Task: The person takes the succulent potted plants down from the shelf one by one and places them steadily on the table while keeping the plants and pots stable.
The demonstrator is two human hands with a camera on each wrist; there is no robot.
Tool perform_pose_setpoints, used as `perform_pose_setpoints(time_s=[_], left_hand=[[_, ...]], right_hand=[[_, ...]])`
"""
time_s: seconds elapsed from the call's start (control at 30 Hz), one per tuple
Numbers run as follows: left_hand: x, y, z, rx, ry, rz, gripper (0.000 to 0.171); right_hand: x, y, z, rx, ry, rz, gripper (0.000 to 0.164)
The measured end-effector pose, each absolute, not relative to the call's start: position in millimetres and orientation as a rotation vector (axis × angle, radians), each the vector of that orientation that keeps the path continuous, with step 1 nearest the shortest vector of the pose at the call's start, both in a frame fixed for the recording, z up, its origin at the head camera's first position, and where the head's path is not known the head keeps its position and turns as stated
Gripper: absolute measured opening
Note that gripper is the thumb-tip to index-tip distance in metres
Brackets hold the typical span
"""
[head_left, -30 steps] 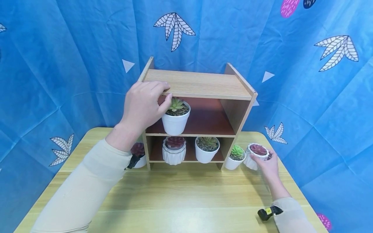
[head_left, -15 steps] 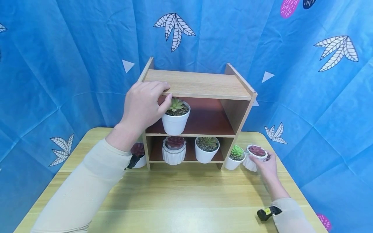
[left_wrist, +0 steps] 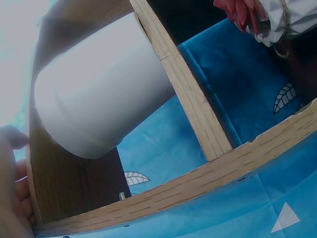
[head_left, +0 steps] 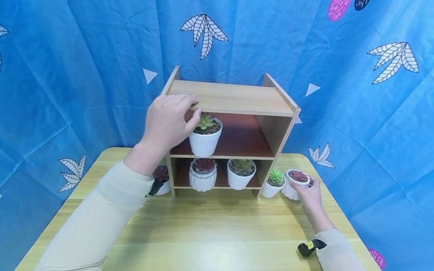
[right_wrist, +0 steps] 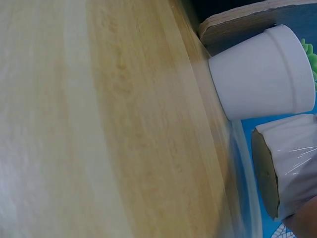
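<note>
My left hand point(head_left: 167, 118) grips the front edge of the top board of a small wooden shelf point(head_left: 237, 98) at its left end, fingers on top and thumb below. Just beside that thumb, a white pot with a pale green succulent point(head_left: 204, 145) stands on the middle board. At the right, my right hand point(head_left: 311, 194) holds a ribbed white pot with a dark red succulent point(head_left: 291, 191) by its side. In the right wrist view this ribbed pot point(right_wrist: 294, 161) shows its flat brown underside, close beside a smooth white pot with a bright green succulent point(right_wrist: 262, 74).
On the lower board stand a ribbed pot with a red succulent point(head_left: 202, 180) and a smooth pot with a green one point(head_left: 240, 180). Another red succulent pot point(head_left: 164, 188) sits left of the shelf, partly behind my left wrist. A blue curtain point(head_left: 112, 56) hangs behind the wooden table point(head_left: 203, 233).
My right hand has shifted slightly left with the ribbed pot, nearer the bright green succulent. My left hand keeps its grip on the shelf.
</note>
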State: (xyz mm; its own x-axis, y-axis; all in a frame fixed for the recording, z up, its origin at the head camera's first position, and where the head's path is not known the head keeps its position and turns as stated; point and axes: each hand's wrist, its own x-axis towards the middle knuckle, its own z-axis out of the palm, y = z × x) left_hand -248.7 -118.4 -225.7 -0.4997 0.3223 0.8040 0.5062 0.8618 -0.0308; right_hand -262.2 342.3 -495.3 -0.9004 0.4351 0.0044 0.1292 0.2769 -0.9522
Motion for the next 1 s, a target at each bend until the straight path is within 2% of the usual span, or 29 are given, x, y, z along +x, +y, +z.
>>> perform_pose_setpoints(time_s=[1.0], left_hand=[[-247.8,-118.0,-225.5,-0.601,-2.131,-0.257,0.035]], right_hand=[[-258.6,340.9,-499.9,-0.481,-2.309,1.693,0.093]])
